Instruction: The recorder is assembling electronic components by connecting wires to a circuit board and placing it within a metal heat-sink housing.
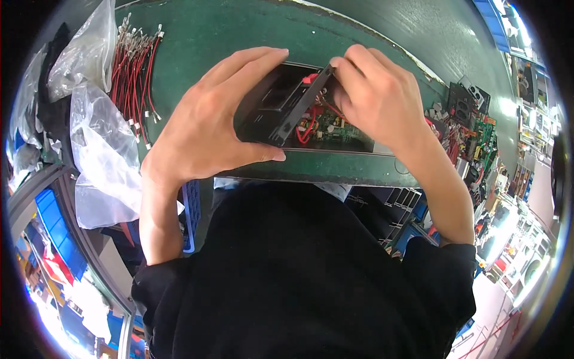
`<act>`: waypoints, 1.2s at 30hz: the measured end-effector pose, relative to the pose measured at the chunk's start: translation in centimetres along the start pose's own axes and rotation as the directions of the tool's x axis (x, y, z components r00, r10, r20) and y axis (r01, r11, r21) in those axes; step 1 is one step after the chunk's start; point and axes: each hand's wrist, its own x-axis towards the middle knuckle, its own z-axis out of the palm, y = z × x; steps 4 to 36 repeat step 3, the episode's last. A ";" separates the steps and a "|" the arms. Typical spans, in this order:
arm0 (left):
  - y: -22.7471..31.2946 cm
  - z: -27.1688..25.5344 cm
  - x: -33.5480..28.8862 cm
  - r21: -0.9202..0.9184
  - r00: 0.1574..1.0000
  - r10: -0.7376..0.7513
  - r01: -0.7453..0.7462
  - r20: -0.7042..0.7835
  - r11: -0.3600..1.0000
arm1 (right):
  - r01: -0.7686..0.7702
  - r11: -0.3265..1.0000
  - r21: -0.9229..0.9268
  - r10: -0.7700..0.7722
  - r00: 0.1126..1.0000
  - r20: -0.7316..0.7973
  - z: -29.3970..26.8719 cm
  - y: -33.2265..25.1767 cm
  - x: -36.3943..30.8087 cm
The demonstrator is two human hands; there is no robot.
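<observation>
A black electronics case lies on the green bench. Inside it show a green circuit board and thick red wires. Over its left part a black panel stands tilted, its narrow edge raised toward me. My left hand spans the left end of the case, thumb on the near side and fingers on the far side. The far upper corner of the panel is pinched between the thumb and fingers of my right hand. Those fingertips are partly hidden, and the hand covers the board's far right part.
A bundle of red and black wires with white connectors lies at the left on the green bench. Clear plastic bags hang beside it. At the right sit black socketed panels and a pile of circuit boards with wires.
</observation>
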 end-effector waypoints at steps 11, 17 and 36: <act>-0.2 0.0 -0.1 0.011 1.000 0.014 -0.014 -0.005 1.000 | 0.009 1.000 0.025 -0.011 0.997 0.079 0.2 0.7 0.4; -0.2 0.0 -0.1 0.011 1.000 0.014 -0.014 -0.005 1.000 | 0.009 1.000 0.025 -0.011 0.997 0.079 0.2 0.7 0.4; -0.2 0.0 -0.1 0.011 1.000 0.014 -0.014 -0.005 1.000 | 0.009 1.000 0.025 -0.011 0.997 0.079 0.2 0.7 0.4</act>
